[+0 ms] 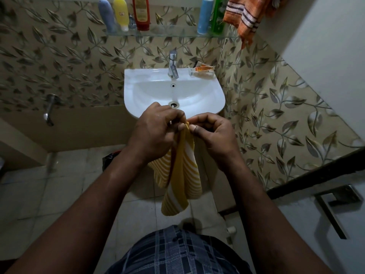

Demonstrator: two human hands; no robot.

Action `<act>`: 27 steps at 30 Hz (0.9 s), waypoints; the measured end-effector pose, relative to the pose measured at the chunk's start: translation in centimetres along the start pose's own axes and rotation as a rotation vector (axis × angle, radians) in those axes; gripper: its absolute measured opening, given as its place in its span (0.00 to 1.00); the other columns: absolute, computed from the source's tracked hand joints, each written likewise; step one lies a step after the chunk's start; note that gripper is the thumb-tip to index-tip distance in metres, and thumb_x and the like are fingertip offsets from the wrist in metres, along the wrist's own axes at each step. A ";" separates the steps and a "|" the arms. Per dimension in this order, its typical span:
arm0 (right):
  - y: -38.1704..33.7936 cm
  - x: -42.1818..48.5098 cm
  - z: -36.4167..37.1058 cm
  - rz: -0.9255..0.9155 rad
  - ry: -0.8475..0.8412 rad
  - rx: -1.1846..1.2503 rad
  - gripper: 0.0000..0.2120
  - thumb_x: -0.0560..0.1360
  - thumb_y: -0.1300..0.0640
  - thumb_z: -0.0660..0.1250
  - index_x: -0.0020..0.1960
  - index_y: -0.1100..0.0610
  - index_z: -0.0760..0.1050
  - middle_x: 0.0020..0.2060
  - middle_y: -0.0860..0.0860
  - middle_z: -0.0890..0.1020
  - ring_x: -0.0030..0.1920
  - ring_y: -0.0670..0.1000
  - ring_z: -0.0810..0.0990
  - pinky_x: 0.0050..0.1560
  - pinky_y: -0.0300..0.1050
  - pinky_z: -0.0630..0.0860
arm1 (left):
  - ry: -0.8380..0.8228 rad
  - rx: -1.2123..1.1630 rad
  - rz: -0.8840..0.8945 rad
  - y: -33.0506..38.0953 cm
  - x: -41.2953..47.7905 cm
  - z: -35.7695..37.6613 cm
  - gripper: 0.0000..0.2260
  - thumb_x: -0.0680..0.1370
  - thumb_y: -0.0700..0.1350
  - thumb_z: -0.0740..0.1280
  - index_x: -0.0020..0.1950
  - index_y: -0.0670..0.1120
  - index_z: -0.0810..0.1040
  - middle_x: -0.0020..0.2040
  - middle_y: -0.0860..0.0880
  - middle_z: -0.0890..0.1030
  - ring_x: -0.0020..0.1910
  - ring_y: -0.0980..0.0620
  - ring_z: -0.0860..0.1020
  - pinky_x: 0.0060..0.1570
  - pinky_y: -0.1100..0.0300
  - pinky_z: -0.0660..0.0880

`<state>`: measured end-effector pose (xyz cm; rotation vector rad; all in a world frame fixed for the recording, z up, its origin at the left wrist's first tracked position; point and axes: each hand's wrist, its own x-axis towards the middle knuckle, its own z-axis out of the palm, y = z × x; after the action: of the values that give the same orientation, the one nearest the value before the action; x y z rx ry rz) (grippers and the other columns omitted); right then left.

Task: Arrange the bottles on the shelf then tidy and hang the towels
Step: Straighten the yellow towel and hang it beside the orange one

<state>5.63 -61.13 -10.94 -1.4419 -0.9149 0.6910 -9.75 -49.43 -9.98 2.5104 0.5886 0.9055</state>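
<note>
Head view: both hands, left [156, 127] and right [213, 133], are pinching the yellow towel [181, 175] near the sink [138, 91]; tidying seems underway, hanging it far right probably being next.

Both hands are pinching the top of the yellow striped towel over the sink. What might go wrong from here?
1. The left hand and right hand grip the yellow striped towel only at its top edge; a slip could drop it onto the floor.
2. The orange towel hangs right beside the green bottle at the end of the glass shelf; hanging the yellow one there might knock bottles off.
</note>
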 end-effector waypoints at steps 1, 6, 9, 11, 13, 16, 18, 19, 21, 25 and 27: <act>-0.1 0.1 0.0 -0.001 0.003 -0.013 0.08 0.77 0.67 0.73 0.50 0.55 0.85 0.46 0.54 0.89 0.50 0.55 0.88 0.57 0.57 0.84 | -0.007 0.012 -0.004 0.1 0.1 -0.1 0.05 0.76 0.45 0.71 0.50 0.49 0.84 0.41 0.59 0.76 0.45 0.50 0.72 0.41 0.56 0.66; -0.4 0.3 0.5 -0.151 0.046 -0.231 0.09 0.75 0.61 0.74 0.48 0.47 0.84 0.45 0.48 0.88 0.48 0.48 0.88 0.52 0.59 0.86 | -0.004 0.052 -0.029 0.4 0.3 -0.4 0.06 0.75 0.46 0.69 0.49 0.49 0.84 0.41 0.59 0.75 0.44 0.49 0.72 0.41 0.52 0.72; -0.8 0.2 0.7 -0.243 0.050 -0.327 0.08 0.75 0.64 0.73 0.50 0.53 0.83 0.43 0.46 0.87 0.46 0.45 0.88 0.49 0.54 0.86 | 0.007 0.070 -0.054 0.5 0.3 -0.6 0.06 0.75 0.47 0.69 0.49 0.49 0.84 0.41 0.59 0.76 0.44 0.50 0.71 0.42 0.53 0.71; -1.1 0.2 0.7 -0.307 0.048 -0.411 0.07 0.74 0.66 0.73 0.50 0.56 0.81 0.42 0.45 0.86 0.44 0.44 0.87 0.47 0.51 0.86 | 0.007 0.107 -0.051 0.7 0.3 -0.8 0.07 0.74 0.47 0.68 0.48 0.49 0.84 0.41 0.57 0.78 0.43 0.50 0.71 0.42 0.52 0.70; -1.2 0.2 0.6 -0.376 0.036 -0.508 0.08 0.73 0.66 0.73 0.49 0.57 0.79 0.40 0.46 0.85 0.42 0.44 0.86 0.44 0.49 0.84 | -0.001 0.148 -0.033 0.6 0.3 -1.0 0.07 0.74 0.47 0.68 0.48 0.49 0.84 0.41 0.54 0.81 0.43 0.50 0.70 0.43 0.53 0.69; -1.3 0.3 0.5 -0.465 0.004 -0.593 0.07 0.72 0.65 0.73 0.48 0.57 0.77 0.39 0.49 0.83 0.39 0.49 0.84 0.41 0.51 0.82 | -0.020 0.202 0.000 0.8 0.3 -1.2 0.07 0.74 0.47 0.68 0.48 0.49 0.84 0.41 0.53 0.81 0.42 0.51 0.68 0.43 0.53 0.65; -1.4 0.4 0.4 -0.499 -0.003 -0.598 0.07 0.72 0.64 0.73 0.47 0.58 0.77 0.39 0.50 0.83 0.39 0.51 0.84 0.41 0.51 0.82 | -0.031 0.231 0.021 0.8 0.3 -1.4 0.05 0.74 0.45 0.70 0.48 0.49 0.83 0.41 0.53 0.80 0.42 0.51 0.67 0.43 0.54 0.63; -1.3 0.4 0.4 -0.507 0.000 -0.594 0.07 0.72 0.65 0.74 0.47 0.59 0.77 0.39 0.51 0.83 0.39 0.51 0.84 0.41 0.51 0.82 | -0.036 0.231 0.022 0.7 0.3 -1.5 0.04 0.74 0.44 0.71 0.49 0.49 0.83 0.41 0.53 0.79 0.42 0.51 0.67 0.43 0.54 0.63; -1.3 0.4 0.5 -0.507 0.012 -0.564 0.08 0.73 0.66 0.74 0.47 0.59 0.77 0.39 0.50 0.84 0.41 0.50 0.85 0.43 0.49 0.82 | -0.038 0.202 0.004 0.6 0.4 -1.8 0.04 0.75 0.43 0.72 0.49 0.49 0.83 0.40 0.56 0.76 0.42 0.51 0.68 0.43 0.54 0.64; -1.0 0.4 0.8 -0.446 -0.001 -0.479 0.10 0.74 0.65 0.76 0.53 0.59 0.78 0.43 0.48 0.85 0.46 0.45 0.86 0.49 0.46 0.84 | -0.044 0.153 -0.061 0.3 0.5 -1.9 0.04 0.75 0.45 0.70 0.48 0.49 0.84 0.40 0.56 0.77 0.43 0.50 0.71 0.43 0.53 0.68; -0.9 0.2 0.9 -0.372 -0.019 -0.423 0.16 0.73 0.60 0.79 0.57 0.58 0.79 0.44 0.46 0.86 0.48 0.41 0.87 0.51 0.41 0.84 | -0.053 0.132 -0.094 0.3 0.4 -1.9 0.09 0.74 0.48 0.65 0.49 0.49 0.84 0.42 0.53 0.81 0.44 0.49 0.73 0.43 0.53 0.70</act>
<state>4.81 -60.52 -10.07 -1.5696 -1.3582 0.2392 -10.64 -49.00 -8.32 2.5904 0.7649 0.7864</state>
